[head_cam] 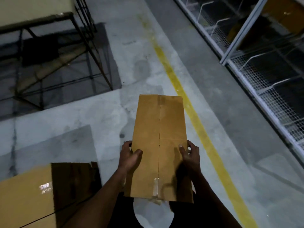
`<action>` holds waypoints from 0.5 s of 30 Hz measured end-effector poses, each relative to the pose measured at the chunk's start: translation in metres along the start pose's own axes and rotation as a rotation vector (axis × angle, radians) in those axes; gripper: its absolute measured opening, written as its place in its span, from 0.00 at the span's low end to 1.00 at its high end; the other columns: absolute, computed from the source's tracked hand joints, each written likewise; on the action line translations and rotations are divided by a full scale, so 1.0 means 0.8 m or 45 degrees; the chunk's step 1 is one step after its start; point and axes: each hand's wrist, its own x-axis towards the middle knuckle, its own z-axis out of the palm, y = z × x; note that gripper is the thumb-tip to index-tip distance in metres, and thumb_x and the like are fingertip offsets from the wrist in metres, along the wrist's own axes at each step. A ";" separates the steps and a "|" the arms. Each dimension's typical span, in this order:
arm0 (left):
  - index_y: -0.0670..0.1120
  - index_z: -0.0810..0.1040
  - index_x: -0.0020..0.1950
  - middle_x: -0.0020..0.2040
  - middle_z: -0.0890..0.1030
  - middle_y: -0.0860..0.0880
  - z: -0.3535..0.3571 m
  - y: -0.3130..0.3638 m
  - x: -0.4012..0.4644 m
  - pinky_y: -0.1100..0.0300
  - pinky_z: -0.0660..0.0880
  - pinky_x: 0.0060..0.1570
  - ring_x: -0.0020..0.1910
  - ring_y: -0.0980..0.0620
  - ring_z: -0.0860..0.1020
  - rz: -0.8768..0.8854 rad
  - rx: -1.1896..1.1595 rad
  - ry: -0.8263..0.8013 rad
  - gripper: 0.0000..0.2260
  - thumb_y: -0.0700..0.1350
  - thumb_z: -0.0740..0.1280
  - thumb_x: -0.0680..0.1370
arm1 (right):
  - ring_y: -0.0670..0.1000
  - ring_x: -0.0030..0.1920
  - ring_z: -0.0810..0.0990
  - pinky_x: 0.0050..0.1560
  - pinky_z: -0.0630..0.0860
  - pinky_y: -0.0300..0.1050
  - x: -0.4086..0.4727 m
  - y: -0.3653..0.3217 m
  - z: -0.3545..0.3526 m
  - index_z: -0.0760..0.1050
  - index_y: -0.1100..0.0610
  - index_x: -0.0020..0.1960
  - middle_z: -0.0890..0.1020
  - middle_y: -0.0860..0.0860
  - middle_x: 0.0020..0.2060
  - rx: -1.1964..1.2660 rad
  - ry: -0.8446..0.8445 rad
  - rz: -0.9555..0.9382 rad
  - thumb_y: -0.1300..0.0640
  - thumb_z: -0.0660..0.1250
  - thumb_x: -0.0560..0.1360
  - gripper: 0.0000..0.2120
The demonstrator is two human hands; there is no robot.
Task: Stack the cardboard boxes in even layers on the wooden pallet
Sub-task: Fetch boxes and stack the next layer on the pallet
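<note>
Two bare forearms reach forward from the bottom edge, holding a long, narrow cardboard box [158, 145] out in front of the person, above the concrete floor [82, 116]; the box is the landmark for all that follows. The left hand [130, 156] grips the box's left edge, thumb lying on the top face and fingers curled round the side; the right hand [190, 155] grips the right edge the same way, thumb on top and fingers wrapped over the edge; both hands sit in the near half of the box, level with each other. The box is plain brown, its top closed by two flaps that meet in a seam running down the middle, away from the person; clear tape glints over the seam at the near end, and a darker taped patch shows at the far end; the near bottom edge looks frayed.

To the left of the box and below it, at the lower left corner, stands a larger cardboard box [24, 198] with a glossy, tape-shiny top and a dark shadowed side. Beyond the box to the upper left is a dark metal-framed table [41, 17] with a pale top, casting a shadow on the floor. Just right of the box a yellow painted line [185, 102] runs diagonally across the floor; further right stand white wire-mesh shelving racks [256, 66], with a brown carton [284, 12] blurred at the top right.
</note>
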 end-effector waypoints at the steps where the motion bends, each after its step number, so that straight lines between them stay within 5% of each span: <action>1: 0.58 0.71 0.64 0.59 0.77 0.56 -0.005 0.006 -0.009 0.52 0.78 0.55 0.56 0.52 0.79 0.008 -0.019 0.016 0.21 0.48 0.74 0.75 | 0.50 0.62 0.76 0.66 0.74 0.50 0.002 -0.014 -0.008 0.74 0.52 0.72 0.74 0.50 0.63 0.005 -0.035 -0.028 0.47 0.73 0.78 0.25; 9: 0.58 0.67 0.68 0.65 0.73 0.54 -0.020 0.045 -0.089 0.54 0.76 0.53 0.61 0.54 0.76 0.097 -0.290 0.214 0.21 0.49 0.70 0.78 | 0.43 0.59 0.78 0.59 0.77 0.48 0.010 -0.120 -0.072 0.75 0.38 0.65 0.74 0.45 0.63 0.112 -0.295 -0.305 0.46 0.71 0.79 0.16; 15: 0.62 0.66 0.66 0.66 0.69 0.54 -0.029 0.050 -0.150 0.52 0.77 0.56 0.62 0.54 0.74 0.133 -0.511 0.430 0.24 0.58 0.69 0.72 | 0.48 0.61 0.79 0.57 0.82 0.53 0.009 -0.168 -0.068 0.74 0.34 0.67 0.77 0.45 0.64 0.054 -0.562 -0.428 0.39 0.72 0.76 0.20</action>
